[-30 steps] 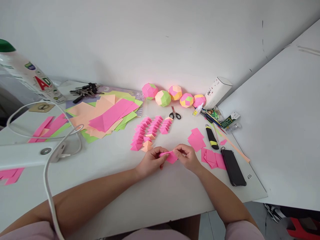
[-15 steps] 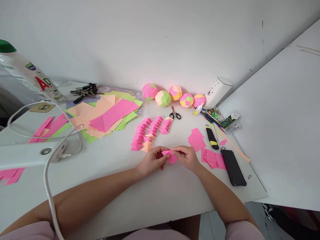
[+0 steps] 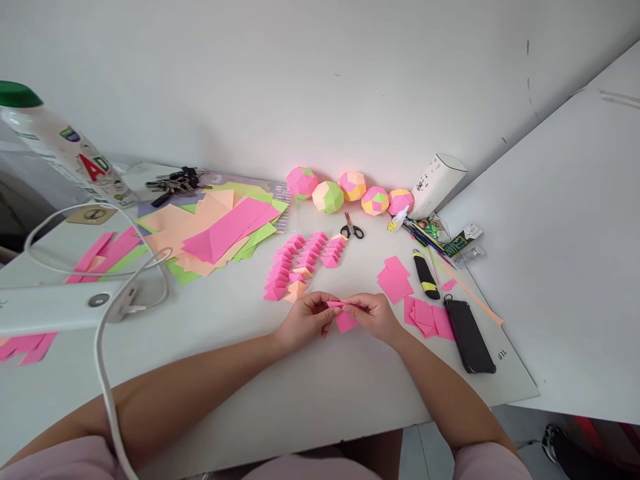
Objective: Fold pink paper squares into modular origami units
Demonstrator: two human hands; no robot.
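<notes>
Between both hands is a small pink sheet of paper (image 3: 346,323), partly folded along its upper edge. My left hand (image 3: 307,323) pinches its left side with thumb and fingers. Gripping the right side is my right hand (image 3: 374,316), its thumb on the fold. Fingers cover part of the paper. Just beyond my left hand stand rows of folded pink paper units (image 3: 280,270), with an orange folded unit (image 3: 296,290) at the near end. Right of my right hand lie loose pink paper squares (image 3: 395,280) and another group of pink squares (image 3: 423,316).
Paper balls (image 3: 327,197) line the wall beside a white box (image 3: 437,185). Scissors (image 3: 353,228), a utility knife (image 3: 425,275) and a phone (image 3: 469,335) lie about. Coloured sheets (image 3: 215,233), keys (image 3: 175,183), a bottle (image 3: 75,150) and a white power strip (image 3: 60,308) with its cable occupy the left.
The paper's upper edge has been folded further down, and my right thumb now presses nearer my left thumb. The whole view has shifted slightly.
</notes>
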